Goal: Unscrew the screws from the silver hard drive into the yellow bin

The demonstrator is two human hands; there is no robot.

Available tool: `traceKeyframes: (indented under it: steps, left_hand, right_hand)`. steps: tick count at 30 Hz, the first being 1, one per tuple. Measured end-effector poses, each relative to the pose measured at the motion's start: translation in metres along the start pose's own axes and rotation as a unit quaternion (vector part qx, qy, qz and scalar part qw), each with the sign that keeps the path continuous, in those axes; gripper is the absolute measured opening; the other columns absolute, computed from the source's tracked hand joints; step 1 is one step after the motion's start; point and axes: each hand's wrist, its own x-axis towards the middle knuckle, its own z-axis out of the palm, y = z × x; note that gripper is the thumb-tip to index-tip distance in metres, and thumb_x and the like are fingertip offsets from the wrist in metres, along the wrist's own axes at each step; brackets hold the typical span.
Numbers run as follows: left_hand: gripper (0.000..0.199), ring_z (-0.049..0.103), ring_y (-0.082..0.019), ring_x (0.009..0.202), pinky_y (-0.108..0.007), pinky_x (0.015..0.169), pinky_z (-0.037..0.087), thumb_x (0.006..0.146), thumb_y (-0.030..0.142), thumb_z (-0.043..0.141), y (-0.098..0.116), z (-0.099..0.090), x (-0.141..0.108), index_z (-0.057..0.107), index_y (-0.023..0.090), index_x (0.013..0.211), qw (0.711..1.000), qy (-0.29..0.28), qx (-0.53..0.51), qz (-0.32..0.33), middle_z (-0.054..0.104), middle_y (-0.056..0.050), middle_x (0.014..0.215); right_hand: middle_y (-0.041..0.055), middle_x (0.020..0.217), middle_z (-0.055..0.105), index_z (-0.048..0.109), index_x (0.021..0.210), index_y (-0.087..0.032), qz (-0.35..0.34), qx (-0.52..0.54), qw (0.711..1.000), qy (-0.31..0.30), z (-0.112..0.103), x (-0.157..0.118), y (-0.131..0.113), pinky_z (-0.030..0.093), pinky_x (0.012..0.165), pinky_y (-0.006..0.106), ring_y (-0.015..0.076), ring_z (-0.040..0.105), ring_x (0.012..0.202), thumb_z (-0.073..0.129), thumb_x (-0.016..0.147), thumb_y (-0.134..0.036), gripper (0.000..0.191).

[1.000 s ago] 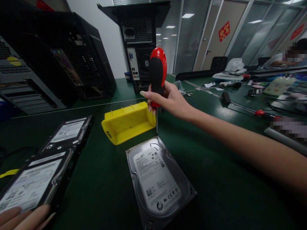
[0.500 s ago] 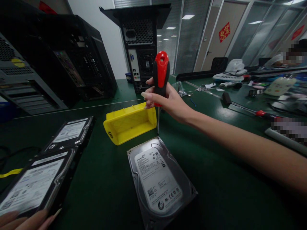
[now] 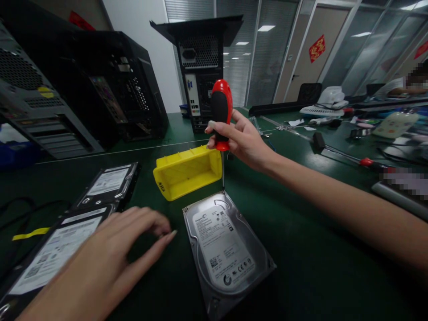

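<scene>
My right hand [image 3: 242, 136] is wrapped around the red and black handle of a screwdriver [image 3: 221, 107]. The screwdriver stands upright, its tip at the far corner of a silver hard drive [image 3: 230, 249] lying label up on the table. My left hand [image 3: 133, 240], somewhat blurred, hovers left of that drive. Its thumb and forefinger come together in a pinch; whether anything small sits between them I cannot make out. Beneath and behind the left hand lie more hard drives [image 3: 109, 183] with white labels. A yellow plastic bin [image 3: 187, 178] rests on its side just beyond the silver drive.
Opened black computer cases [image 3: 203, 53] stand at the back and left. On the right, a hammer-like tool [image 3: 344, 151] lies among clutter. A white fan-like object [image 3: 327, 100] sits farther back, with a person partly visible at far right. A yellow strip [image 3: 31, 233] lies left.
My left hand has risen from the lower left drives and moved right, toward the silver drive. The screwdriver handle has turned in my right hand, its tip staying at the same corner.
</scene>
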Motion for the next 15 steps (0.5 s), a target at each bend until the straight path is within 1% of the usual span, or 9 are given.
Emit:
traceKeyframes:
  steps: [1,3,4,7,8,11,13,15]
  left_hand:
    - [0.020,0.062,-0.021,0.087,-0.035,0.082,0.047,0.085,0.043,0.055,0.011,0.002,0.017,0.066,0.029,0.092,0.999,-0.037,-0.024,0.028,0.069,0.001,0.094]
    - [0.022,0.063,-0.022,0.091,-0.035,0.084,0.048,0.084,0.040,0.058,0.033,0.009,0.051,0.067,0.024,0.095,0.995,-0.069,-0.056,0.050,0.070,-0.003,0.098]
    - [0.021,0.064,-0.022,0.091,-0.033,0.083,0.049,0.083,0.036,0.059,0.042,0.014,0.066,0.067,0.021,0.096,0.993,-0.084,-0.069,0.053,0.070,-0.004,0.099]
    - [0.024,0.064,-0.022,0.096,-0.032,0.084,0.049,0.084,0.034,0.062,0.059,0.028,0.099,0.068,0.017,0.099,0.993,-0.069,-0.081,0.053,0.071,-0.007,0.102]
    - [0.024,0.065,-0.021,0.095,-0.031,0.084,0.049,0.084,0.034,0.062,0.062,0.032,0.106,0.069,0.016,0.099,0.992,-0.070,-0.082,0.060,0.071,-0.008,0.102]
    - [0.022,0.067,-0.021,0.084,-0.028,0.073,0.049,0.084,0.034,0.063,0.063,0.041,0.119,0.072,0.015,0.091,0.989,-0.104,-0.081,0.072,0.073,-0.007,0.092]
    - [0.020,0.067,-0.019,0.077,-0.027,0.066,0.047,0.084,0.032,0.062,0.062,0.044,0.123,0.073,0.015,0.086,0.987,-0.118,-0.082,0.077,0.074,-0.006,0.084]
    - [0.020,0.066,-0.018,0.072,-0.025,0.061,0.044,0.085,0.032,0.061,0.061,0.045,0.123,0.073,0.015,0.082,0.986,-0.116,-0.083,0.081,0.073,-0.004,0.079]
  right_hand:
    - [-0.0034,0.080,0.065,0.040,0.097,-0.021,0.002,-0.007,1.000,0.009,0.001,0.000,-0.001,0.052,0.061,0.023,0.0085,0.064,0.062,0.073,0.074,-0.027,0.041]
    - [-0.0046,0.075,0.065,0.038,0.095,-0.021,0.003,-0.018,1.000,0.023,0.002,0.000,-0.002,0.051,0.059,0.022,0.0077,0.062,0.059,0.075,0.072,-0.027,0.044]
    - [-0.0053,0.073,0.064,0.038,0.095,-0.021,0.002,-0.022,0.999,0.025,0.002,0.000,-0.002,0.050,0.058,0.021,0.0073,0.062,0.058,0.075,0.071,-0.028,0.045]
    - [-0.0056,0.071,0.062,0.036,0.096,-0.021,0.001,-0.024,0.999,0.023,0.001,0.000,-0.002,0.049,0.059,0.021,0.0075,0.061,0.058,0.076,0.071,-0.030,0.048]
    - [-0.0054,0.071,0.062,0.036,0.096,-0.021,0.003,-0.025,0.999,0.021,0.001,0.000,-0.002,0.049,0.059,0.021,0.0077,0.062,0.058,0.076,0.071,-0.030,0.048]
    - [-0.0051,0.072,0.061,0.036,0.099,-0.021,0.007,-0.024,1.000,0.016,0.000,0.000,-0.002,0.049,0.061,0.022,0.0080,0.061,0.059,0.075,0.072,-0.031,0.048]
    - [-0.0053,0.072,0.061,0.037,0.099,-0.021,0.004,-0.021,1.000,0.012,0.000,0.000,-0.002,0.049,0.060,0.022,0.0079,0.061,0.059,0.074,0.072,-0.031,0.047]
    - [-0.0054,0.072,0.062,0.037,0.099,-0.022,0.001,-0.019,1.000,0.008,0.000,-0.001,-0.001,0.050,0.060,0.021,0.0078,0.061,0.059,0.073,0.074,-0.029,0.045]
